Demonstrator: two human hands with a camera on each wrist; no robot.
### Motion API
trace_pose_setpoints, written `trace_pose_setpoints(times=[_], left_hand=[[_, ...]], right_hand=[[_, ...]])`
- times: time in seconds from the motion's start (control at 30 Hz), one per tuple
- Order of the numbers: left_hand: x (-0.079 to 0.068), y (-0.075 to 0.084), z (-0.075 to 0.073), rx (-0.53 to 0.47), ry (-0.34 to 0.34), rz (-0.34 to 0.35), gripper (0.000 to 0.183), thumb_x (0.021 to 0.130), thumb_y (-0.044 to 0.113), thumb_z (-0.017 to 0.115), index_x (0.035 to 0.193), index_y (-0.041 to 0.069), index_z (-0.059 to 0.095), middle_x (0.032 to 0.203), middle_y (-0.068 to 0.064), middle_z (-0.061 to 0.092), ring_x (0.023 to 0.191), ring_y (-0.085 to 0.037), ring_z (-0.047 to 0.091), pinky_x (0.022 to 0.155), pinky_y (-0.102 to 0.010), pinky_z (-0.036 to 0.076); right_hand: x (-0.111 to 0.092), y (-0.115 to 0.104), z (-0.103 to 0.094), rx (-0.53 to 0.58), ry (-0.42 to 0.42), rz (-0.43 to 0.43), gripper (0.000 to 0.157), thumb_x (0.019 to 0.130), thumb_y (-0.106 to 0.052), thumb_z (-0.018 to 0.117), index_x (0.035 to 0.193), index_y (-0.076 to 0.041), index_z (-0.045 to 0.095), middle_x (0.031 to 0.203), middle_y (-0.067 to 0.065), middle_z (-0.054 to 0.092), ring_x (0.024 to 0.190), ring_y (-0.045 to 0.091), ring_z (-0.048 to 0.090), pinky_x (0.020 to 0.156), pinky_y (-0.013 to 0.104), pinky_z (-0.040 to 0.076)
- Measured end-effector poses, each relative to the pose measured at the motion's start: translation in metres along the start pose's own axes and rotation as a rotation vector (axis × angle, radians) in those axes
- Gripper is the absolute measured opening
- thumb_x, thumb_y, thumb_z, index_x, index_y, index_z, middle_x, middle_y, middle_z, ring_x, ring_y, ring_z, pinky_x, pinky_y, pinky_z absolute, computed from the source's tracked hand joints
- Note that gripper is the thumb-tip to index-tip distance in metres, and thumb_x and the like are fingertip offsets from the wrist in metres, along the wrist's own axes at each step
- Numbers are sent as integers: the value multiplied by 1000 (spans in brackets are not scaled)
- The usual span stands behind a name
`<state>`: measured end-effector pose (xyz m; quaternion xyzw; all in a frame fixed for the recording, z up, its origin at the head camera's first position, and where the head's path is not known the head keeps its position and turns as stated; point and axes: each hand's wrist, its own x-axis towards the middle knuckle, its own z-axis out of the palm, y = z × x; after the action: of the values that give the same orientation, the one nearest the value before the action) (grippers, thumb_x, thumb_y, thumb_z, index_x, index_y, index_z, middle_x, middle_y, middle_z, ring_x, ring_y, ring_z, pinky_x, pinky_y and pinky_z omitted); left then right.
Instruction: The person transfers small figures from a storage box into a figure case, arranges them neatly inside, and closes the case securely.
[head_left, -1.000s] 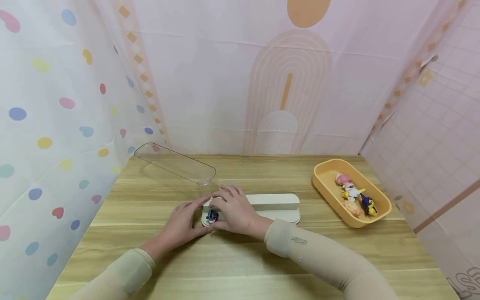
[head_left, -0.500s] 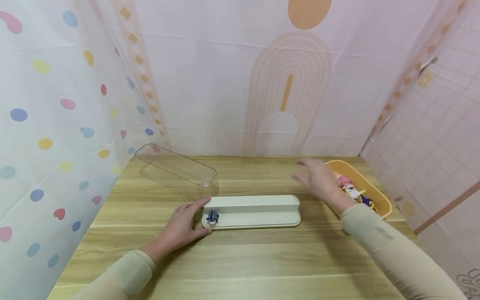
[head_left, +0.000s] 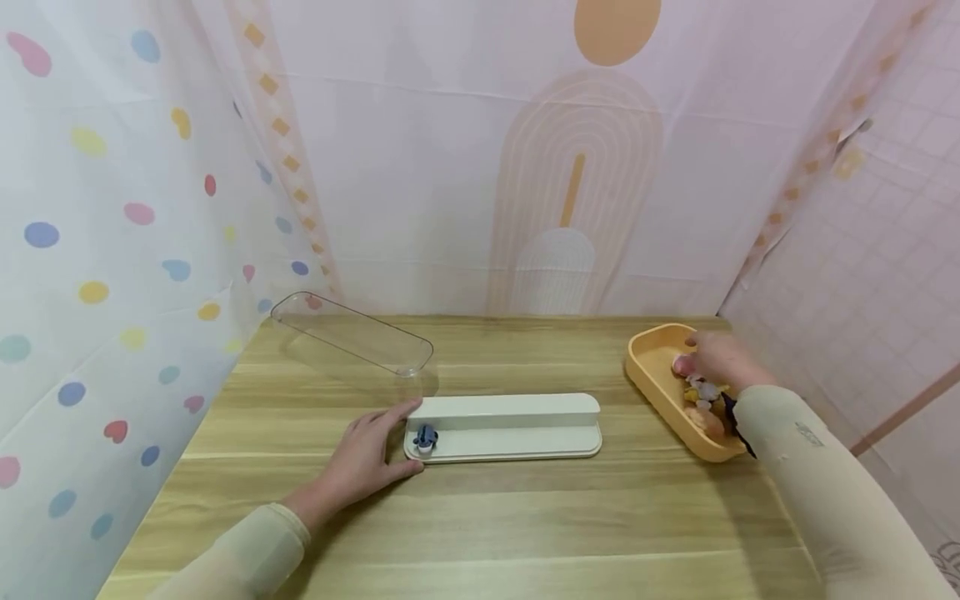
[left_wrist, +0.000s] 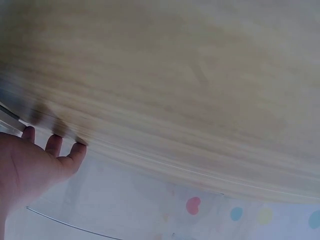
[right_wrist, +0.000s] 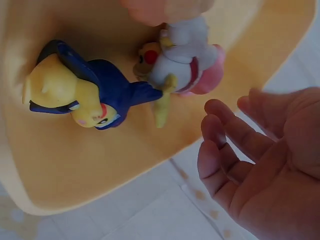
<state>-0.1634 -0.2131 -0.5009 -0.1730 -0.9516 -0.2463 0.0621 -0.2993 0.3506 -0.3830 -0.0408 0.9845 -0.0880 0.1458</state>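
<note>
My left hand [head_left: 360, 460] grips the left end of a long white stepped display base [head_left: 517, 442], thumb at its front edge and fingers at the back. A small dark-blue figurine [head_left: 425, 438] stands on the base's lower step, beside that hand. My right hand [head_left: 722, 360] is over an orange tray [head_left: 660, 367], near a pink-topped figurine [head_left: 683, 365]. In the right wrist view its fingers are loosely bent with nothing between them. Also in the tray lie a yellow figurine with a dark-blue cape [right_wrist: 107, 90], a white figurine [right_wrist: 175, 70] and a peach-coloured one [head_left: 707, 422].
A transparent box-shaped cover [head_left: 352, 337] with a dark rim sits at the back left of the wooden table [head_left: 480, 525]. Patterned curtains [head_left: 435, 167] enclose the back and sides.
The right hand has left the blue figurine on the base and swung right, over the orange tray. My left hand has stayed at the base's left end.
</note>
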Motion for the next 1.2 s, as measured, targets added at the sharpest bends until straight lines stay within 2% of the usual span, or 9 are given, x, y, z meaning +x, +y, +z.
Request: trace_pose_setpoints(times=[0.13,0.3,0.43,0.53,0.67,0.8,0.97,1.1,1.2], left_hand=[[0,0,-1,-4,9,7,98,81,40,94,164,23,43,148,-15,67,134,-50,59,119,-72,39],[0,0,-2,-2,19,12,98,80,40,95,163,23,44,147,-15,68,133,-51,60,118,-72,39],[0,0,-1,4,8,2,99,81,42,94,164,24,43,149,-14,67,135,-50,59,119,-72,38],[0,-1,0,5,5,4,99,81,43,94,164,24,43,149,-14,67,136,-50,59,119,-71,38],[0,-2,1,5,4,9,99,81,43,94,164,23,43,148,-14,67,135,-50,59,119,-71,38],[0,-2,1,6,3,12,99,82,43,93,164,24,43,149,-14,66,135,-50,59,119,-71,38],[0,-3,1,10,7,14,98,82,43,93,164,25,42,149,-14,66,136,-49,59,119,-71,39],[0,-2,1,9,13,16,99,82,42,94,164,25,42,148,-14,67,135,-50,59,119,-72,39],[-1,-1,0,4,11,14,99,82,42,94,164,25,42,149,-15,67,135,-51,59,119,-73,38]], right_hand=[[4,2,5,-33,-22,28,62,108,-35,57,150,10,49,149,40,53,136,57,53,115,69,44],[5,4,9,-37,0,-11,61,108,-32,57,150,11,49,146,39,56,133,57,55,112,70,45],[7,3,13,-30,39,-97,63,98,-21,70,151,8,50,129,32,68,115,49,65,101,66,52],[9,1,15,-44,55,-143,66,89,-14,78,148,5,54,109,20,72,97,36,64,93,60,55],[13,0,19,-104,78,-171,51,94,-16,74,138,6,62,99,13,72,92,32,64,94,61,56],[16,-3,23,-174,102,-186,38,96,-15,73,129,4,68,104,15,77,93,33,68,93,61,58],[21,-7,29,-242,139,-212,22,97,-13,68,115,-1,73,103,16,77,81,28,66,75,52,60],[24,-8,32,-186,174,-242,7,94,-7,67,97,-2,71,86,11,70,75,25,60,70,44,55],[25,-7,34,-164,206,-308,6,92,-6,68,88,-1,69,78,9,66,73,25,60,70,42,55]])
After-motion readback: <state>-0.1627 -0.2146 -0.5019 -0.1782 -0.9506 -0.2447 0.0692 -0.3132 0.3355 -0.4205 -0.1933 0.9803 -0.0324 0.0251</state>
